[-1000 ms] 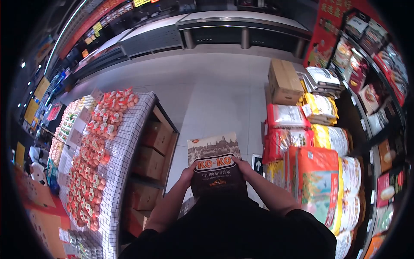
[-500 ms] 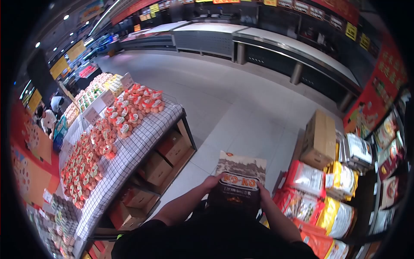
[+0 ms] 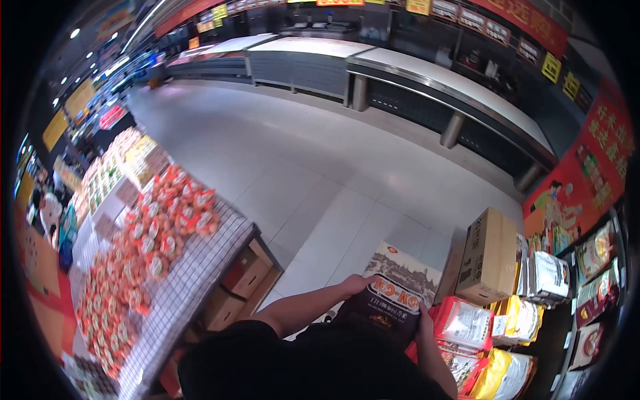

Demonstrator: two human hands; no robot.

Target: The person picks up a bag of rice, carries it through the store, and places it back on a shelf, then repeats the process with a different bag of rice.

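Note:
A brown-and-cream printed bag of rice [image 3: 399, 288] is held in front of my body, its large orange lettering upside down from my side. My left hand [image 3: 358, 285] is closed on its left edge. At the opposite edge, my right hand [image 3: 425, 325] also grips it, thumb along the side. The bag's lower part and some of my fingers are hidden by my dark clothing and the bag itself. Just right of my right hand lie stacked red bags [image 3: 465, 325] and yellow bags [image 3: 517, 319].
To the left stands a checked-cloth table [image 3: 223, 243] with netted bags of eggs [image 3: 150, 227], boxes [image 3: 250, 270] below it. A cardboard carton [image 3: 490, 257] sits on the right-hand stacks, near a shelf of bags [image 3: 590, 300]. Long counters [image 3: 440, 87] line the far side of the tiled floor.
My view has turned and moved, so the egg table sits further left and lower. The bag of rice, still in both hands, has shifted right in view and tilted, closer to the stacked bags.

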